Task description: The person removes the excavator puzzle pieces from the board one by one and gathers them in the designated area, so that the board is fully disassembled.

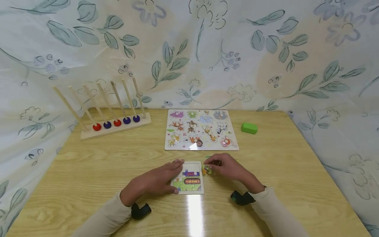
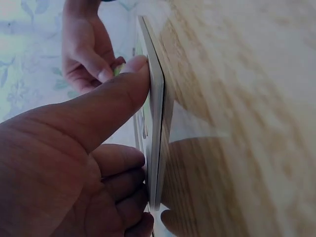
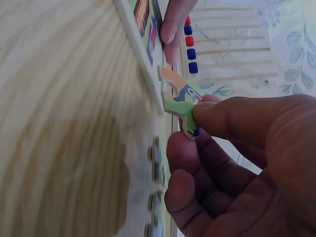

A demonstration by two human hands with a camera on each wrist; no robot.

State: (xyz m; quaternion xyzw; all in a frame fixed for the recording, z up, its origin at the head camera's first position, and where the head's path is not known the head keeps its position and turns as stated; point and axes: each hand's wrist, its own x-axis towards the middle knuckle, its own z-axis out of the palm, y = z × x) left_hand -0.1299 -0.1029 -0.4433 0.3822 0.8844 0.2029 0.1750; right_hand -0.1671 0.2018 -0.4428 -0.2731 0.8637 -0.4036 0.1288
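Observation:
A small square jigsaw tray (image 1: pixel 202 190) lies on the table, partly filled with colourful pieces that form a vehicle-like picture (image 1: pixel 191 181). My left hand (image 1: pixel 157 179) rests along the tray's left side, fingers stretched towards its far corner and thumb on its near left part. In the left wrist view, the thumb (image 2: pixel 118 94) presses on the tray near its edge. Just right of the tray, my right hand (image 1: pixel 229 166) pinches a jigsaw piece (image 3: pixel 175 96) between thumb and fingers. The piece is green, orange and blue, tilted above the table. Part of it is hidden by the fingertips.
Behind the tray lies a white animal peg puzzle board (image 1: pixel 201 147). A wooden rack (image 1: pixel 130 124) with upright rods and red and blue beads stands at back left. A green block (image 1: pixel 249 128) sits at back right. Loose pieces (image 3: pixel 157 160) lie beneath the right hand.

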